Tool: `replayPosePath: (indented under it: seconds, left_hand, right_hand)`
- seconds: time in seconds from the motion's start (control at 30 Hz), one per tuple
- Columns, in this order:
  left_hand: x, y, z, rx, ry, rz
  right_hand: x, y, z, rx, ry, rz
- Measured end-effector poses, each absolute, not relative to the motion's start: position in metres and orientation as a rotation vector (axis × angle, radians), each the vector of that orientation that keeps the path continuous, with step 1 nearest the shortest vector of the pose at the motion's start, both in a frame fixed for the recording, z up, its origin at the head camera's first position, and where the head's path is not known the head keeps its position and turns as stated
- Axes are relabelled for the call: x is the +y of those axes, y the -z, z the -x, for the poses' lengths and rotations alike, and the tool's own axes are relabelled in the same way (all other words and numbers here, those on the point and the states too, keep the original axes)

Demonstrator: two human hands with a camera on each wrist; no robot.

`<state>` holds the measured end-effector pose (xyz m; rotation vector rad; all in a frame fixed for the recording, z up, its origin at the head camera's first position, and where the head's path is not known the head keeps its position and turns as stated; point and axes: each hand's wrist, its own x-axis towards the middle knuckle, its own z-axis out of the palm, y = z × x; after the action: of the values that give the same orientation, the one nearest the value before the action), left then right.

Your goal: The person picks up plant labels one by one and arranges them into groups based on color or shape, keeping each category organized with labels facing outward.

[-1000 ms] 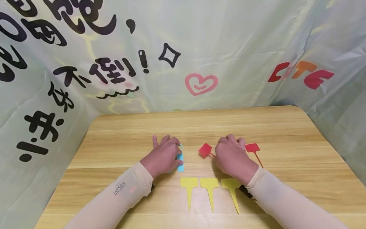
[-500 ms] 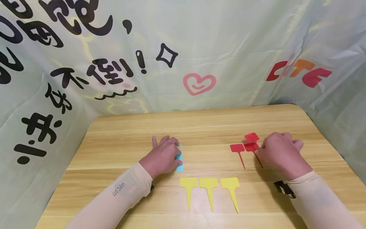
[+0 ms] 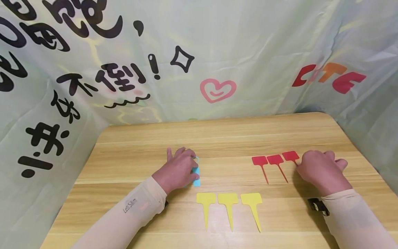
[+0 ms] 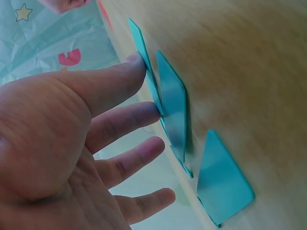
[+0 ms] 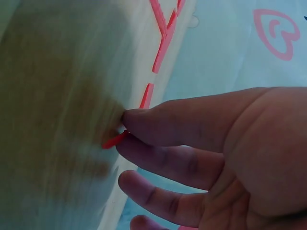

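In the head view, my left hand [image 3: 177,171] rests over a light blue tag [image 3: 196,176] with a small loop at its top. Thumb and index finger touch that tag in the left wrist view, where two more blue tags, the middle one [image 4: 173,103] and the lower one [image 4: 223,182], lie under the palm side. With thumb and index finger, my right hand [image 3: 321,171] pinches the stem of a red T-shaped plant label [image 3: 290,156]. To its left lie two other red plant labels, the middle one [image 3: 275,159] and the left one [image 3: 259,160].
Three yellow plant labels, left [image 3: 206,197], middle [image 3: 227,198] and right [image 3: 251,198], lie in a row nearer the front, points toward me. The wooden table [image 3: 149,138] meets a printed cloth [image 3: 264,52] behind and at both sides.
My right hand has carried a red label rightward from near the middle; it now lies at the right end of a row of three red labels. The left hand stays put.
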<state>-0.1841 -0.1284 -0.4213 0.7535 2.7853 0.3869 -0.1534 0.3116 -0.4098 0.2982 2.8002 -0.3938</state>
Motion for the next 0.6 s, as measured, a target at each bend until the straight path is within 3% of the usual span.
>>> replayPosePath:
  seconds: [0.6]
  left_hand:
    - [-0.1295,0.4215,0.1845,2.805,-0.391,-0.788]
  right_hand:
    - [0.3076,0.4059,0.1528,2.776,0.357,-0.269]
